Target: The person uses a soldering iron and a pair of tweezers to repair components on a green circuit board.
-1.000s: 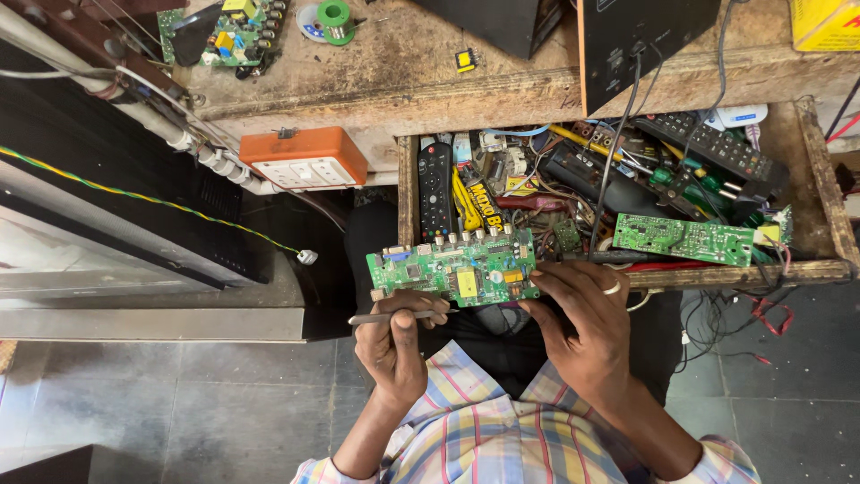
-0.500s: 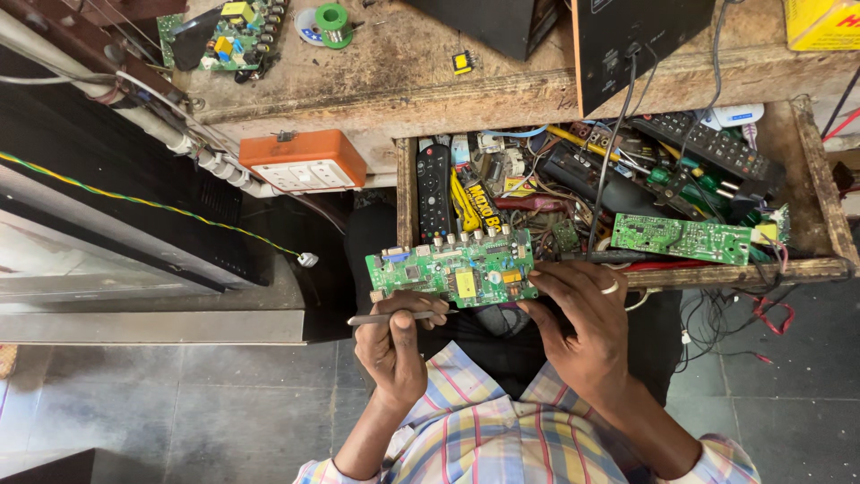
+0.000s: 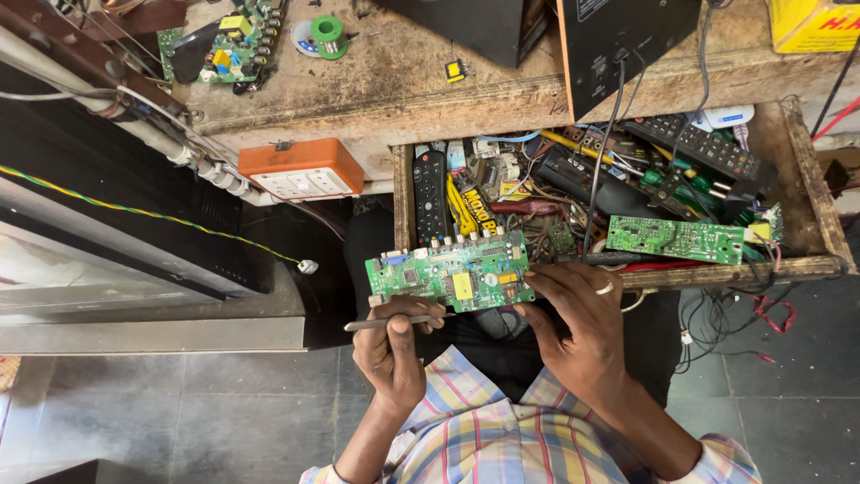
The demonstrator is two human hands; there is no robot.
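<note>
Open drawer (image 3: 817,193) beyond hands, crammed with remotes, wires, second green board (image 3: 674,238); snag risk. Orange socket box (image 3: 303,168) up-left of left hand. Green circuit board (image 3: 448,273) held between hands: right hand (image 3: 578,327) pinching right edge, left hand (image 3: 391,345) gripping thin metal tool (image 3: 385,321) under lower edge. Best kept steady, level.

A scarred wooden workbench (image 3: 502,85) carries a solder spool (image 3: 327,34) and a circuit board (image 3: 235,40).
</note>
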